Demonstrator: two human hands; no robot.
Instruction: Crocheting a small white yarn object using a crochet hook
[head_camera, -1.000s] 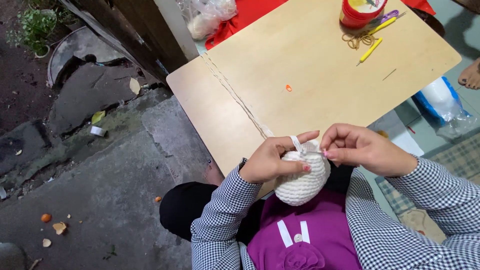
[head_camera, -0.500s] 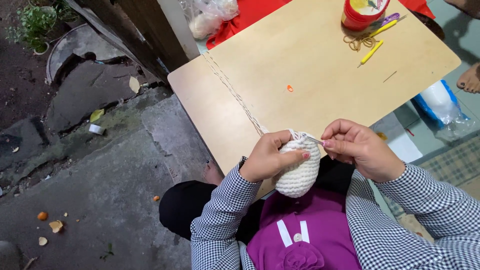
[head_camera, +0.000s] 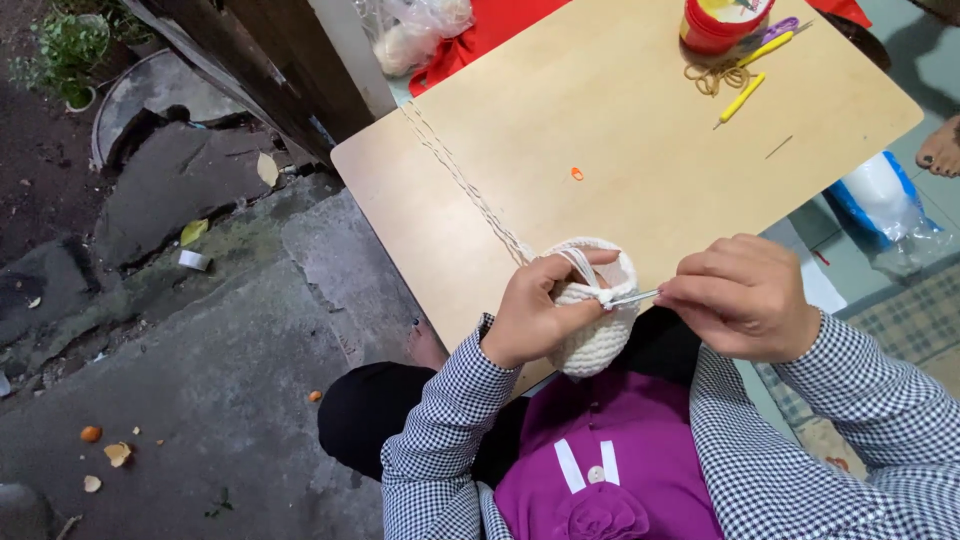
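The crocheted cup (head_camera: 597, 315), a small white piece worked in thick cord, is sitting in your hands at the near edge of the wooden table (head_camera: 640, 150), just above your lap.

Your left hand (head_camera: 535, 315) is closing around the cup's left wall, thumb on the outside and fingertips curling over the rim at 12 o'clock, clamped on it. Your right hand (head_camera: 745, 295) is pinching the crochet hook (head_camera: 632, 297) with its fingers drawn together; the metal tip is meeting the rim at the cup's 3 o'clock.

Judging by its look, the cup is light, soft and yielding, with a grippy ribbed surface. It is likely collapsing under a hard squeeze, so support the wall, not the open rim. The white cord (head_camera: 465, 180) is running from the rim toward 11 o'clock across the table and is looking prone to snagging.

Further out:
- At 1 o'clock, a round red tub (head_camera: 720, 22) with a pale lid is standing at the far edge.
- Just beside it, a yellow-handled tool (head_camera: 742, 97) and a tan loop of string (head_camera: 712, 77) are lying.
- At 12 o'clock, a clear plastic bag (head_camera: 415, 35) of pale material is resting on red cloth (head_camera: 500, 28).
- At 3 o'clock, off the table, a white-and-blue packet (head_camera: 880, 195) is lying on the floor.
- A small orange marker (head_camera: 577, 173) is lying mid-table.
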